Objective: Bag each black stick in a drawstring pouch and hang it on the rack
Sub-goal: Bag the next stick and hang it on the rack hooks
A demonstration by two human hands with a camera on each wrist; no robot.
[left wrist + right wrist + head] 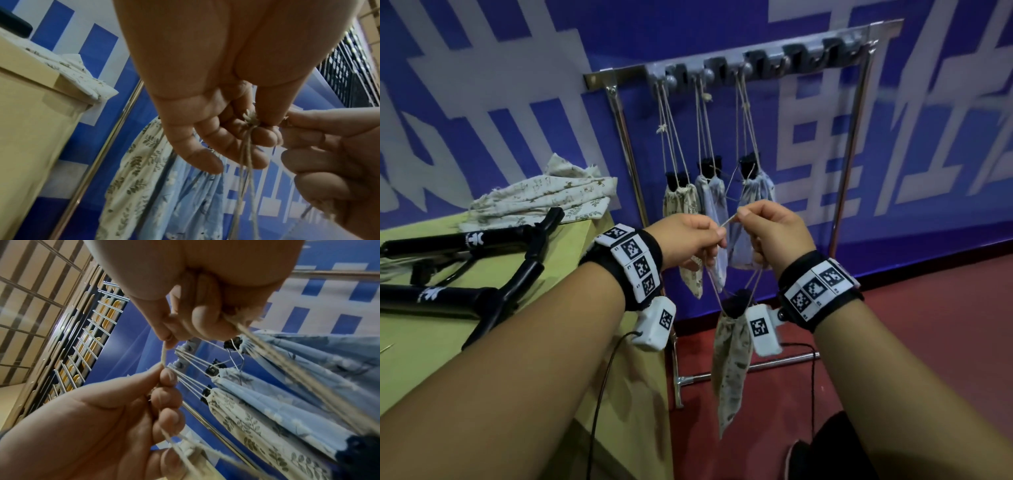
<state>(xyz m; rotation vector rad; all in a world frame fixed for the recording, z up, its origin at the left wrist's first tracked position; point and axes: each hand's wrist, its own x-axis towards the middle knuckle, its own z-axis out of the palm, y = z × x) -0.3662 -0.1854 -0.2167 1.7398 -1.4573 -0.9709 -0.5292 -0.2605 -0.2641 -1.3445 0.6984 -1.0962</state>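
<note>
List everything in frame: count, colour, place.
held pouch: 1, cream leaf print, hangs by its cord below the hands
hung pouches: 3, one cream, two pale blue, on the rack's left hooks
rack: 1, silver metal, against the blue wall
black sticks: at least 2, on the table
spare pouches: pile, cream print, table's far end
table: 1, yellowish, left
left hand: pinches the cord
right hand: pinches the cord
</note>
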